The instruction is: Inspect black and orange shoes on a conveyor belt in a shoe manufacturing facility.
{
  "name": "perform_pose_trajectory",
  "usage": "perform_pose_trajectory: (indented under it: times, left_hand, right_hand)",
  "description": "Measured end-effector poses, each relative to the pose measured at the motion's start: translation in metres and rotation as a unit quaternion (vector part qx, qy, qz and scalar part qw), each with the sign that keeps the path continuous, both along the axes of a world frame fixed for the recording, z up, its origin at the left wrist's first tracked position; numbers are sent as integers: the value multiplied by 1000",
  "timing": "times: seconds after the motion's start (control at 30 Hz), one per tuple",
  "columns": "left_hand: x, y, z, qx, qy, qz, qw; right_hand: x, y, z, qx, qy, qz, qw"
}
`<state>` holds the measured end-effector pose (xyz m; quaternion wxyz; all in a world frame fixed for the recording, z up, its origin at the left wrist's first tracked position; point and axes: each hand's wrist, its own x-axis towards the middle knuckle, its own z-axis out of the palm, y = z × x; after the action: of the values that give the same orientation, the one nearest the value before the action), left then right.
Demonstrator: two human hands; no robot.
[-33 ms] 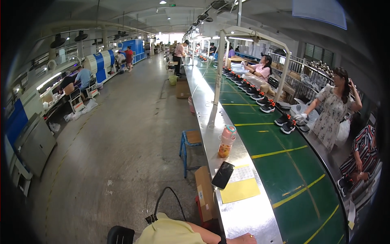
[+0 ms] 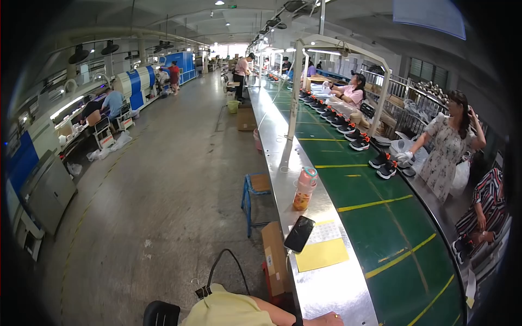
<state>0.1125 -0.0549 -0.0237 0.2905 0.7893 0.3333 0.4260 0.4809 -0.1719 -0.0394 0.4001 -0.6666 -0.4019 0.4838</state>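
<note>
My left hand (image 2: 326, 319) rests on the metal ledge (image 2: 333, 293) beside the conveyor, at the lower edge of the view. It wears a ring and has a dark band at the wrist. The picture's edge cuts off its fingers, so their pose is unclear. A yellow sleeve (image 2: 231, 307) covers my upper arm. Ahead of the hand lie a yellow sheet (image 2: 322, 255), a printed white paper (image 2: 324, 232) and a black phone (image 2: 299, 234). Beyond the phone stands a pink-lidded clear bottle (image 2: 305, 189) with orange contents. My right hand is outside the picture.
The green conveyor belt (image 2: 399, 233) with yellow stripes carries black sneakers (image 2: 386, 169) along its far side. Across it, a gloved person (image 2: 447, 142) touches a shoe; another person (image 2: 481, 209) sits nearby. A blue-legged stool (image 2: 255, 185) and cardboard box (image 2: 276, 256) stand by the ledge.
</note>
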Motion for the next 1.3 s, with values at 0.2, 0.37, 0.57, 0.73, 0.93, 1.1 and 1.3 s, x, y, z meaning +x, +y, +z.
perform_pose_trajectory:
  times: [0.2, 0.37, 0.57, 0.73, 0.93, 1.1, 1.3]
  left_hand:
    - [6, 2, -24, 79, 30, 27, 996]
    - [14, 3, -31, 158, 27, 44, 986]
    - [8, 4, -28, 59, 42, 14, 997]
    - [4, 1, -28, -34, 54, -11, 998]
    - [3, -2, -24, -35, 44, -13, 998]
    - [5, -3, -22, -23, 39, -3, 999]
    - [2, -3, -10, -25, 19, -9, 999]
  right_hand:
    - [-33, -9, 57, -47, -23, -26, 998]
    - [-22, -13, 35, 29, -41, -37, 998]
    - [-23, -13, 26, 19, 38, -116, 992]
    - [-36, -21, 32, 52, 68, -296, 951]
    - [5, -46, -3, 271, 311, -285, 865]
    - [21, -48, -26, 285, 504, -296, 760]
    - [24, -46, -30, 307, 554, -249, 733]
